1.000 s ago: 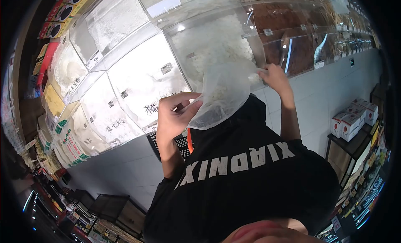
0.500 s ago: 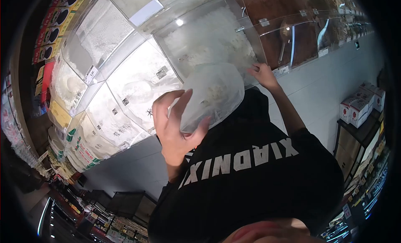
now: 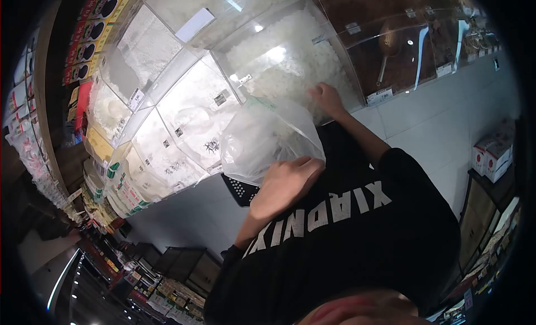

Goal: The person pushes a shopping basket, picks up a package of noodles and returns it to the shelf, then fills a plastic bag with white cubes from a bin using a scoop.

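Note:
My left hand [image 3: 287,182] is closed on the near edge of a clear plastic bag [image 3: 251,138]. The bag hangs spread in front of my shirt, with faint green print near its upper edge. What lies inside is hard to make out. My right hand [image 3: 328,100] has its fingers curled at the near side of a transparent bin [image 3: 349,76] with white, lumpy pieces [image 3: 296,46] in it. Whatever those fingers hold is hidden.
Beside this bin stand bins of white powder [image 3: 148,43] and a brown-filled bin with a scoop [image 3: 389,43]. White printed sacks [image 3: 167,163] are at the left. White boxes [image 3: 494,154] sit on a shelf at right.
My left hand has moved right and down, closing on the bag's near edge; the bag has spread leftward. My right hand has shifted left along the bin.

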Action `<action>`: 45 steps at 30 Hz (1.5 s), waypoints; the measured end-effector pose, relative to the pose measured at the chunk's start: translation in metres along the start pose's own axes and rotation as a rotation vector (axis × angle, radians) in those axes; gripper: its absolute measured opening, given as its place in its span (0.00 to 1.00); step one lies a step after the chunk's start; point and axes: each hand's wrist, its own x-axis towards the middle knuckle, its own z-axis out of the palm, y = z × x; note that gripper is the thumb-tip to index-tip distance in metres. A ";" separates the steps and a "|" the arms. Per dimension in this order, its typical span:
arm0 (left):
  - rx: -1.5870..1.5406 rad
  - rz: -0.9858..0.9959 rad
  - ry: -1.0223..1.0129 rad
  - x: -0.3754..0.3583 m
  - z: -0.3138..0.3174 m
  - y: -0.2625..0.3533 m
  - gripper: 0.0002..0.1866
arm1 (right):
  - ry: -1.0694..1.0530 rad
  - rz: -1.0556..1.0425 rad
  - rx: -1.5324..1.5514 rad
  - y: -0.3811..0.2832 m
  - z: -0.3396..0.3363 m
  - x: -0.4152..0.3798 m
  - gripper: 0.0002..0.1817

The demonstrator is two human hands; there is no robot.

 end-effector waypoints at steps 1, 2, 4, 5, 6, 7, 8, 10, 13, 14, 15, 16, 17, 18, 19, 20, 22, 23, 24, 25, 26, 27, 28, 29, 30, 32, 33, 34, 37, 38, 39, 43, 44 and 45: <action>-0.017 0.014 0.003 0.001 0.001 0.005 0.06 | 0.013 -0.045 0.000 0.005 0.001 0.002 0.24; -0.036 0.020 0.020 -0.001 0.000 0.006 0.10 | 0.023 -0.088 -0.002 0.012 0.002 0.003 0.24; -0.069 0.021 0.234 -0.004 -0.011 0.013 0.14 | -0.067 -0.042 0.099 0.010 -0.011 0.007 0.24; -0.084 0.017 0.342 -0.008 -0.017 0.014 0.17 | -0.117 -0.018 0.151 0.007 -0.016 0.008 0.24; 0.012 -0.007 0.478 -0.012 -0.024 0.008 0.20 | -0.174 0.039 0.200 0.005 -0.020 0.009 0.24; 0.111 -0.028 0.616 -0.015 -0.032 0.001 0.23 | -0.228 0.094 0.247 0.005 -0.025 0.012 0.23; 0.188 -0.118 0.703 -0.017 -0.039 0.000 0.23 | -0.279 0.150 0.294 0.005 -0.030 0.013 0.22; 0.331 -0.254 0.802 -0.023 -0.050 -0.004 0.23 | -0.349 0.266 0.477 -0.004 -0.044 0.004 0.20; 0.404 -0.384 0.815 -0.040 -0.052 -0.022 0.22 | -0.399 0.326 0.665 -0.008 -0.053 -0.017 0.17; 0.345 -0.409 0.798 -0.047 -0.050 -0.030 0.21 | -0.411 0.330 0.714 -0.007 -0.052 -0.023 0.16; 0.286 -0.434 0.778 -0.053 -0.047 -0.037 0.21 | -0.411 0.304 0.721 -0.009 -0.053 -0.028 0.16; 0.152 -0.408 0.819 -0.055 -0.043 -0.043 0.15 | -0.409 0.279 0.729 -0.010 -0.054 -0.034 0.16; 0.123 -0.441 0.800 -0.058 -0.040 -0.046 0.14 | -0.402 0.254 0.739 -0.012 -0.054 -0.038 0.16; 0.093 -0.470 0.777 -0.060 -0.039 -0.047 0.12 | -0.393 0.254 0.707 -0.019 -0.057 -0.042 0.16; 0.061 -0.493 0.750 -0.060 -0.038 -0.049 0.12 | -0.377 0.256 0.675 -0.025 -0.061 -0.047 0.16; 0.062 -0.383 0.819 -0.058 -0.034 -0.057 0.12 | -0.357 0.260 0.643 -0.030 -0.067 -0.052 0.15; -0.120 -0.417 0.827 -0.054 -0.029 -0.069 0.12 | -0.333 0.288 0.634 -0.041 -0.077 -0.061 0.15; -0.211 -0.437 0.829 -0.052 -0.027 -0.073 0.12 | -0.325 0.302 0.629 -0.047 -0.083 -0.066 0.15; -0.258 -0.415 0.837 -0.048 -0.026 -0.076 0.12 | -0.316 0.314 0.610 -0.054 -0.091 -0.072 0.15; -0.303 -0.394 0.847 -0.044 -0.027 -0.080 0.11 | -0.310 0.323 0.592 -0.063 -0.099 -0.078 0.15; -0.345 -0.373 0.858 -0.041 -0.027 -0.082 0.11 | -0.305 0.331 0.575 -0.071 -0.105 -0.084 0.14; -0.389 -0.354 0.861 -0.039 -0.028 -0.082 0.11 | -0.310 0.293 0.601 -0.075 -0.110 -0.090 0.14; -0.432 -0.333 0.864 -0.037 -0.030 -0.082 0.10 | -0.313 0.253 0.626 -0.076 -0.117 -0.096 0.15; -0.476 -0.311 0.866 -0.035 -0.031 -0.082 0.10 | -0.316 0.212 0.651 -0.079 -0.122 -0.100 0.15; -0.521 -0.285 0.872 -0.034 -0.032 -0.083 0.10 | -0.307 0.206 0.646 -0.085 -0.127 -0.105 0.15; -0.612 -0.231 0.882 -0.031 -0.032 -0.088 0.09 | -0.288 0.192 0.634 -0.098 -0.137 -0.112 0.15; -0.652 -0.203 0.891 -0.028 -0.032 -0.089 0.09 | -0.292 0.154 0.663 -0.106 -0.143 -0.113 0.16; -0.691 -0.181 0.901 -0.027 -0.032 -0.090 0.09 | -0.299 0.118 0.691 -0.114 -0.147 -0.115 0.16; -0.773 -0.151 0.915 -0.027 -0.033 -0.094 0.09 | -0.313 0.083 0.739 -0.142 -0.159 -0.117 0.17; -0.794 -0.144 0.920 -0.027 -0.035 -0.095 0.09 | -0.317 0.079 0.747 -0.152 -0.163 -0.116 0.17; -0.773 -0.151 0.927 -0.027 -0.036 -0.097 0.09 | -0.329 0.058 0.742 -0.161 -0.167 -0.116 0.17; -0.758 -0.164 0.961 -0.030 -0.038 -0.107 0.09 | -0.380 0.010 0.704 -0.197 -0.183 -0.118 0.17; -0.771 -0.164 0.976 -0.030 -0.037 -0.110 0.09 | -0.398 0.005 0.689 -0.206 -0.186 -0.119 0.17; -0.825 -0.182 0.969 -0.031 -0.037 -0.110 0.09 | -0.428 -0.029 0.670 -0.212 -0.189 -0.118 0.17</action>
